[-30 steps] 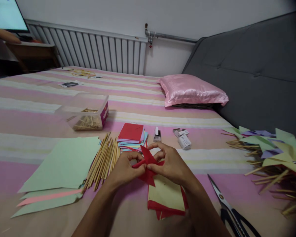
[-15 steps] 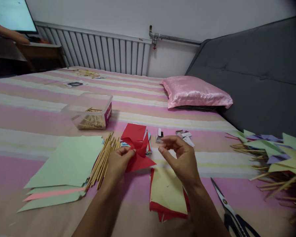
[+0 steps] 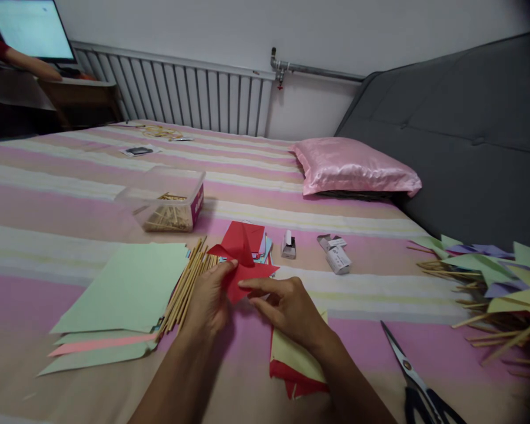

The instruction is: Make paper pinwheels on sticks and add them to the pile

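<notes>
Just left of centre, my left hand [image 3: 209,294] is closed on a red paper pinwheel [image 3: 247,271], its thumb pressed at the pinwheel's middle. My right hand [image 3: 291,306] reaches in from the right with fingers apart; its index fingertip lies over the pinwheel's lower blade, and I cannot tell how firmly it touches. Beneath the right wrist is a stack of yellow and red paper squares [image 3: 294,356], partly hidden. Beyond the pinwheel lies a pile of paper pieces with a red square [image 3: 249,235] on top. Thin wooden sticks [image 3: 188,288] lie beside my left hand.
Green paper sheets [image 3: 123,288] lie left, near a clear plastic box [image 3: 176,203] of sticks. Small boxes [image 3: 288,244] stand ahead. Scissors [image 3: 408,368] and finished pinwheels [image 3: 499,271] are right. A pink pillow [image 3: 357,168] lies behind. Another person's arm [image 3: 35,65] shows far left.
My right hand has come down and left, from raised beside the pinwheel to its lower blade. The red pinwheel has turned in my left hand.
</notes>
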Available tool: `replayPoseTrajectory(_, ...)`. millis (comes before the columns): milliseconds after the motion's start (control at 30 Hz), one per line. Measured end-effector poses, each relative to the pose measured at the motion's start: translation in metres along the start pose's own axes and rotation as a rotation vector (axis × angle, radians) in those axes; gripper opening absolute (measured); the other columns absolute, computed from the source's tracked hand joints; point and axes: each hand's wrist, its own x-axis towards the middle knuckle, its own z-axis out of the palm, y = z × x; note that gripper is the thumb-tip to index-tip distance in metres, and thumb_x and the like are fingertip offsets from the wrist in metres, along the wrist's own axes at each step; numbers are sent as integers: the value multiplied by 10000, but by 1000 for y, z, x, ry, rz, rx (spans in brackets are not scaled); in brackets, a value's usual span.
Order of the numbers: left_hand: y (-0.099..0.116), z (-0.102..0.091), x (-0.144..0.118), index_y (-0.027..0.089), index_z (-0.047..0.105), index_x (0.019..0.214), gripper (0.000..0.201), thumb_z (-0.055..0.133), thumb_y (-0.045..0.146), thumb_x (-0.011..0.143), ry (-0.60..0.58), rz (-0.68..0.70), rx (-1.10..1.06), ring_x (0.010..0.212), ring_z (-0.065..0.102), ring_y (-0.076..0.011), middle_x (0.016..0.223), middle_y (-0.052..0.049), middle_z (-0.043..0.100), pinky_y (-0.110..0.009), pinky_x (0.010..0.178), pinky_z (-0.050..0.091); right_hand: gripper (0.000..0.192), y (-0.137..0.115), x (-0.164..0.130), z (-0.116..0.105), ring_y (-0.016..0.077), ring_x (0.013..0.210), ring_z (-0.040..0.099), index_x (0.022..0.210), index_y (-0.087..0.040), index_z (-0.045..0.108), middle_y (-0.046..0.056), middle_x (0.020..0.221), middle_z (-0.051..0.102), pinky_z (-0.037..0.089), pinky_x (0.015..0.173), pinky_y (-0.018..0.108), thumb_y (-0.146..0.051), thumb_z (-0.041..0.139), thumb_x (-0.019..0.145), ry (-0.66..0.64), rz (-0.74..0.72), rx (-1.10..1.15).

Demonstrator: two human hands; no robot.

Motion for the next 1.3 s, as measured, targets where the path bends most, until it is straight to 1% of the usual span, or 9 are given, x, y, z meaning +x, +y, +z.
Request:
replayPoseTrajectory(167,-5,2,-1,112,661,665,115,714,140,567,-15,-11,13,574,603,-123,617,-20,672,-216,553,468,222,1,2,3,136,557,643,936,-299,712,-12,844,734,515,564,271,-201,613,763,104,26,43)
replayPoseTrajectory(300,-9,2,-2,114,646,610,113,735,134,544,-18,45,10,540,571,-85,572,6,650,-173,522,430,122,-2,3,4,149,541,647,827,-251,733,9,766,728,522,525,273,-278,664,730,167,121,231)
replayPoseTrajectory(433,-11,4,-5,119,638,588,131,750,157,531,-37,80,26,495,538,-72,534,20,630,-174,504,410,167,-4,6,6,139,485,639,772,-203,722,25,706,712,490,449,227,-349,696,696,249,226,392)
replayPoseTrajectory(633,-15,6,-5,120,655,610,173,767,194,500,15,160,95,520,558,-87,560,7,652,-192,539,417,233,-3,7,6,119,439,621,705,-153,697,46,702,701,422,406,182,-385,678,706,335,304,374)
replayPoseTrajectory(733,-17,5,-5,126,652,607,183,773,217,504,12,178,118,518,558,-96,563,5,652,-207,542,416,249,-2,7,8,145,464,635,682,-142,675,53,653,686,404,395,180,-390,683,690,358,357,345)
replayPoseTrajectory(867,-20,3,-4,133,655,615,193,784,224,505,5,197,140,556,579,-111,588,2,658,-225,584,427,248,2,7,10,145,491,650,652,-141,640,113,962,682,450,434,207,-381,700,657,409,374,346)
replayPoseTrajectory(933,-20,3,-4,135,654,605,189,785,231,508,-4,204,162,566,583,-116,584,2,655,-231,597,428,245,4,8,10,141,496,648,646,-140,631,125,1028,660,476,473,228,-375,702,653,423,363,350)
replayPoseTrajectory(1167,-13,11,-12,139,659,558,167,778,225,477,13,240,242,517,540,-94,546,15,636,-206,542,401,284,9,7,10,163,498,633,614,-151,601,58,672,663,459,485,239,-414,700,661,456,358,333)
replayPoseTrajectory(1300,-14,12,-13,143,669,565,168,775,240,477,-2,250,260,523,543,-103,565,3,648,-212,539,411,311,9,7,10,157,497,626,581,-151,572,40,624,640,445,479,229,-424,698,662,475,370,344)
